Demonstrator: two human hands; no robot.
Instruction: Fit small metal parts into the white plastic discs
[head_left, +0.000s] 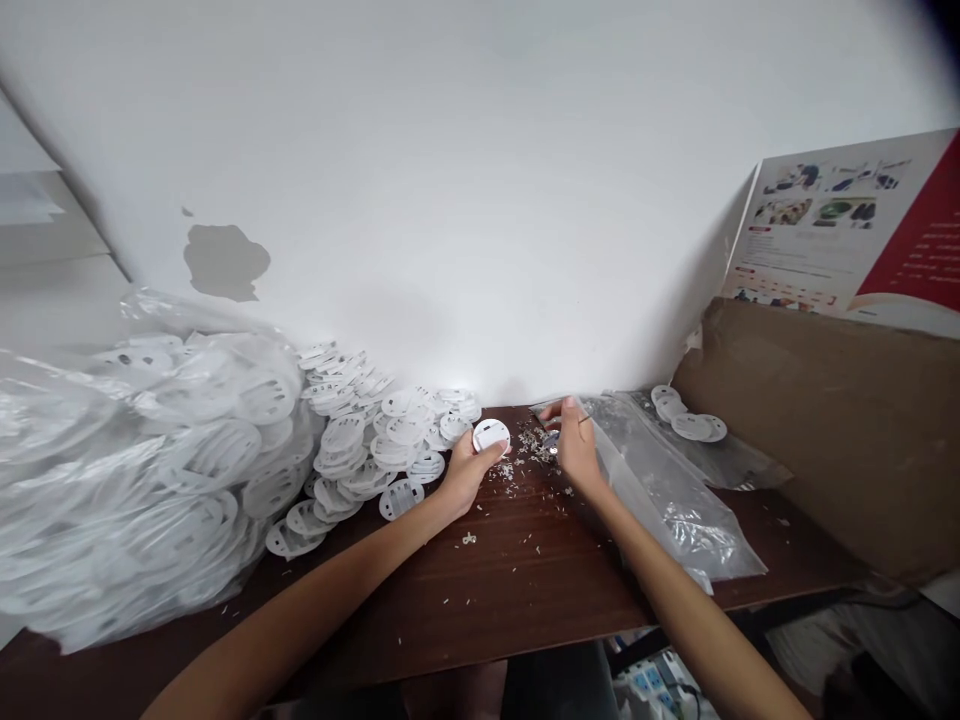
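My left hand (466, 474) grips a round white plastic disc (491, 437), its thumb lying on the disc's face. To the right, my right hand (576, 448) is raised over the small scattered parts, fingers curled around a thin stick-like item (585, 418) too small to name. Between the hands, a pile of tiny metal and white pieces (534, 445) lies on the dark wooden table (525, 580). Loose white discs (401, 430) are heaped just left of my left hand.
A large clear bag of white discs (202, 450) fills the left side. Flat plastic bags (675, 500) lie on the right, with several discs (694, 427) behind them. A cardboard box (825, 420) and a printed board (847, 230) stand at the right edge. The wall rises behind.
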